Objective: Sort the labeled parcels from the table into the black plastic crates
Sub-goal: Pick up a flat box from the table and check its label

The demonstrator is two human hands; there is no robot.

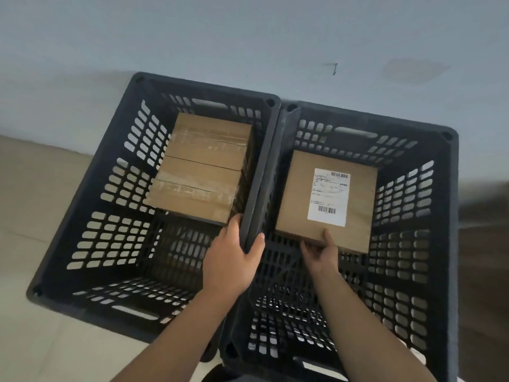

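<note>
The right hand (322, 252) pinches the near edge of a parcel (355, 194) lying flat in the right crate (443, 244), white barcode label (329, 197) up, print unreadable. The left hand (231, 260) grips the crates' shared rims

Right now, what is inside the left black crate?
The left crate holds two brown boxes, side by side at its far end. No labels show on top. What lies under them is hidden.
</note>
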